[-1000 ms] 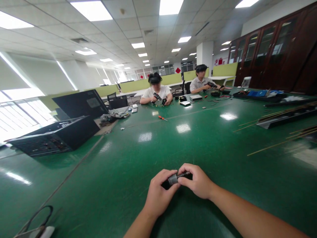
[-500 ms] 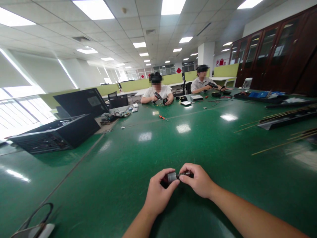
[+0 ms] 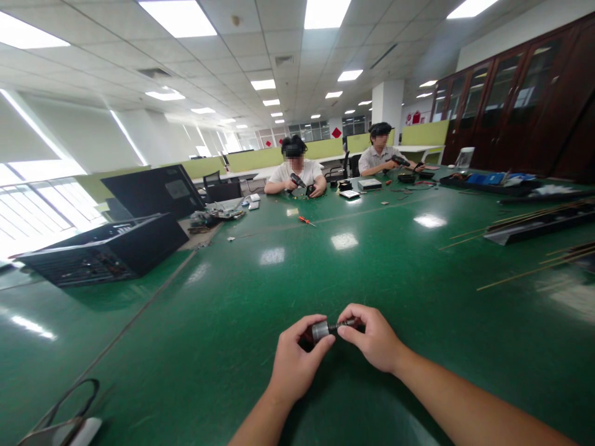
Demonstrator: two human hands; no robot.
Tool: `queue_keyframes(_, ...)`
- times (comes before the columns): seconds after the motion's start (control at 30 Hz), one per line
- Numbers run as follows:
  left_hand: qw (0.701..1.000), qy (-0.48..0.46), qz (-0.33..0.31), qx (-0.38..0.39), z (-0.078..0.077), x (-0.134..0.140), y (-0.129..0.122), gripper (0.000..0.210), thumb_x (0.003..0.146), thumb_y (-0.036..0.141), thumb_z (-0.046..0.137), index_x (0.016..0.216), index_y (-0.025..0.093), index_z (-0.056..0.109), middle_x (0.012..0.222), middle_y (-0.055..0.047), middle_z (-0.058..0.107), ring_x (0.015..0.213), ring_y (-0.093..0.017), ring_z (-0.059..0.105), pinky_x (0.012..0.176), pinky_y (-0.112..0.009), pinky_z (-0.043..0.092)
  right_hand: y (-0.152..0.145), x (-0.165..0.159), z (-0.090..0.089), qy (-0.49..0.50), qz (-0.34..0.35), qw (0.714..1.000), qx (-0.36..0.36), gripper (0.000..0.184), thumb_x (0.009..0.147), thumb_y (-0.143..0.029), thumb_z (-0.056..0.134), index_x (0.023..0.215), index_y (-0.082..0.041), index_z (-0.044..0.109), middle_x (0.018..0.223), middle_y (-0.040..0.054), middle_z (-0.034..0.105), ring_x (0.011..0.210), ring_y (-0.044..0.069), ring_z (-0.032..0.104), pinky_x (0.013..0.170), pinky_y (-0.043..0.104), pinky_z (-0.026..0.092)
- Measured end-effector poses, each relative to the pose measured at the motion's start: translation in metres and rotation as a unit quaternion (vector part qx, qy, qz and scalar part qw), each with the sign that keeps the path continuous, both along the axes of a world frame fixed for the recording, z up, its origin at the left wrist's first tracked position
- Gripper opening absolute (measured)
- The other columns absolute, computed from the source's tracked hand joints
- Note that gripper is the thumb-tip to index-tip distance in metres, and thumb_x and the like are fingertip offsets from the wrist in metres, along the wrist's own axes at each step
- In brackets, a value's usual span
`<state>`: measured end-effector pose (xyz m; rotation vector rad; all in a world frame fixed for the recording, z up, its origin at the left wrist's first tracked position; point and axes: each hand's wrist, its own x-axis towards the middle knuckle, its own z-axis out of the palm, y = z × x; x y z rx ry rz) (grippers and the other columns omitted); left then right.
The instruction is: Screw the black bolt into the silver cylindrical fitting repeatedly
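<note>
Just above the green table (image 3: 223,297), my left hand (image 3: 294,359) is closed round a short silver-grey metal cylinder (image 3: 320,331); its far-left end looks dark reddish behind my fingers. From the cylinder's right side a thin dark ridged shaft (image 3: 335,326) sticks out. My right hand (image 3: 374,339) pinches this shaft between thumb and fingers, and its outer end is partly hidden by them. The two hands face each other, with a small stretch of shaft showing between them. Whether shaft and cylinder are one piece I cannot tell.
Across the table two people (image 3: 294,170) hold power drills. An orange screwdriver (image 3: 305,220) lies mid-table. An open black computer case (image 3: 106,248) stands at left, a black metal channel (image 3: 515,229) and thin rods at right. A strapped object (image 3: 83,430) lies near left.
My left hand has shifted slightly left with the cylinder. A little more of the ridged shaft shows between my hands. My right hand has barely moved.
</note>
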<state>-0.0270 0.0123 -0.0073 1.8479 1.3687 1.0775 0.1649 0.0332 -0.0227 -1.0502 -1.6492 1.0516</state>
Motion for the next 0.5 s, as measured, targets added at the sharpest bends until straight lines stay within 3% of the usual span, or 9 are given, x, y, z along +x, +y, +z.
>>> queue_keyframes(0.5,0.999,-0.036,0.004,-0.022,0.0004,-0.0015,0.0014,0.031,0.078,0.039,0.071,0.103,0.019,0.071,0.093,-0.006,0.073,0.084,-0.023,0.068,0.079,-0.034,0.054,-0.0013,0.0001,0.0020,0.014,-0.004,1.000,0.000,0.009,0.080,-0.027,0.065,0.078,-0.018,0.066,0.070,0.0001,0.061,0.066,0.016,0.054,0.064,0.027,0.041)
